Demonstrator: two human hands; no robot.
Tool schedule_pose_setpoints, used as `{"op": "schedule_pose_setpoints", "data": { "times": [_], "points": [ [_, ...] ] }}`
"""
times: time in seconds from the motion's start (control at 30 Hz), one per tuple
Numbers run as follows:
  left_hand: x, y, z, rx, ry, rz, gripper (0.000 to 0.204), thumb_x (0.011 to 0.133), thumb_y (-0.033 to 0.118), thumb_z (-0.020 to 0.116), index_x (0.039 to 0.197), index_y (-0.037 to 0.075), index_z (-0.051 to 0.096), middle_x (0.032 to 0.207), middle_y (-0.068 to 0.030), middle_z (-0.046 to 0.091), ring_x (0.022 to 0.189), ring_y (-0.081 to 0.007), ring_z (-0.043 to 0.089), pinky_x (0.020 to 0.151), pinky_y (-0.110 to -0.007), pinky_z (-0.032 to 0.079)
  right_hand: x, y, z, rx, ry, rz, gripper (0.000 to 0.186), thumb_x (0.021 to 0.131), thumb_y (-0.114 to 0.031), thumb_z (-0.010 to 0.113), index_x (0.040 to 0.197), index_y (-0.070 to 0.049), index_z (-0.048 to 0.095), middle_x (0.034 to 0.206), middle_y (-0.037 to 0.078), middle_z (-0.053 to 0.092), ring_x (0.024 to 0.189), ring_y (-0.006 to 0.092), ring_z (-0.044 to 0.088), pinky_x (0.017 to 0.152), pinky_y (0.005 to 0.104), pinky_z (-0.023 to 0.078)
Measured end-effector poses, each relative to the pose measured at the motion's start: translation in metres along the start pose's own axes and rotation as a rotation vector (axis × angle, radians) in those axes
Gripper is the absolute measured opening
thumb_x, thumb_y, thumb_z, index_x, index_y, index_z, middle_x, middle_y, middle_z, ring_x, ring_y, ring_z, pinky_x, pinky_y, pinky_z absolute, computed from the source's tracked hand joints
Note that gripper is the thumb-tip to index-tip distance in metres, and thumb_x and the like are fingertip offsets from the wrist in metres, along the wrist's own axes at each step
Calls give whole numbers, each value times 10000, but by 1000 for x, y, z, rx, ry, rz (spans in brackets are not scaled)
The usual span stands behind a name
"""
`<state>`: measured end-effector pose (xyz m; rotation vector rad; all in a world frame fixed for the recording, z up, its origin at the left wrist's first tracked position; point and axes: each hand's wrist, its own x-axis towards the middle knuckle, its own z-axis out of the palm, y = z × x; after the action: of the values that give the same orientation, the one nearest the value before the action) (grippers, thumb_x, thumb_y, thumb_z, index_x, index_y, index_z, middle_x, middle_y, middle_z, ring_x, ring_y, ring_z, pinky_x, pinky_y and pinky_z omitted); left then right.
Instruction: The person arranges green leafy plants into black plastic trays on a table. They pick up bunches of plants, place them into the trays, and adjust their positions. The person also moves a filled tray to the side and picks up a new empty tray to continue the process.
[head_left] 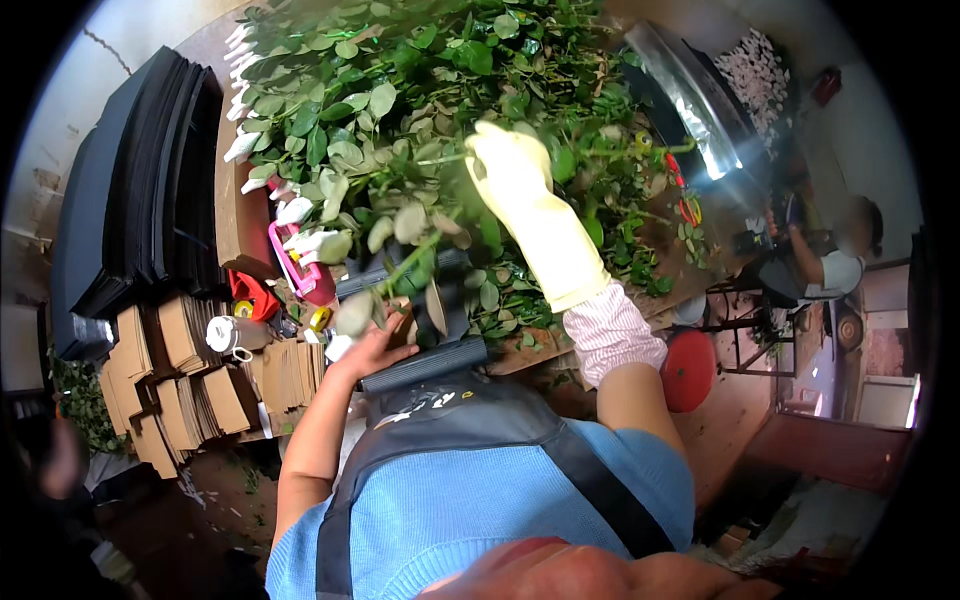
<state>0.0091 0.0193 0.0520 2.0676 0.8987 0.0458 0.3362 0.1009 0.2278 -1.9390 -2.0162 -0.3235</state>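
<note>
My right hand (510, 165), in a cream rubber glove and striped sleeve, is closed on a green stem (440, 160) amid the heap of leafy stems (350, 100). My bare left hand (370, 350) is closed on another leafy stem (415, 262) slanting up from it, its fingertips partly hidden by leaves. Beneath it lies a dark ribbed pad with a rolled edge (430, 360). Left of the leaves are white-wrapped heads (240, 145) and a pink plastic handled object (285, 255).
Black sheet stacks (125, 180), cardboard bundles (190, 420), a white container (225, 333) and a red cloth (255, 295) are at left. A metallic sheet (690, 110) borders the leaves at right. A red stool (685, 370) stands beside my right arm. Another person (830, 270) is at far right.
</note>
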Motion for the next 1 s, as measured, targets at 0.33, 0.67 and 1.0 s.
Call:
{"op": "schedule_pose_setpoints", "data": {
  "times": [0.33, 0.67, 1.0],
  "points": [
    [5, -19, 7, 164, 29, 115, 666, 873, 422, 741, 1389, 34, 576, 1527, -231, 417, 1464, -404, 325, 1214, -448, 288, 95, -43, -51, -207, -49, 92, 275, 952, -157, 587, 1213, -148, 669, 1175, 90, 694, 1060, 237, 707, 850, 385, 580],
    [13, -18, 8, 185, -4, 140, 616, 900, 424, 715, 1362, 32, 602, 1551, -223, 391, 1467, -403, 311, 1213, -455, 287, 78, 4, -33, -248, -188, -37, 358, 860, -46, 641, 1192, -163, 707, 1185, 113, 705, 1082, 274, 676, 969, 381, 533],
    [3, -14, 8, 196, -6, 116, 591, 892, 382, 729, 1357, 39, 604, 1548, -218, 398, 1464, -406, 316, 1207, -453, 296, 84, -7, -38, -380, -213, 60, 254, 939, -217, 617, 1171, -208, 719, 1171, 73, 723, 1054, 225, 695, 929, 361, 531]
  ]
}}
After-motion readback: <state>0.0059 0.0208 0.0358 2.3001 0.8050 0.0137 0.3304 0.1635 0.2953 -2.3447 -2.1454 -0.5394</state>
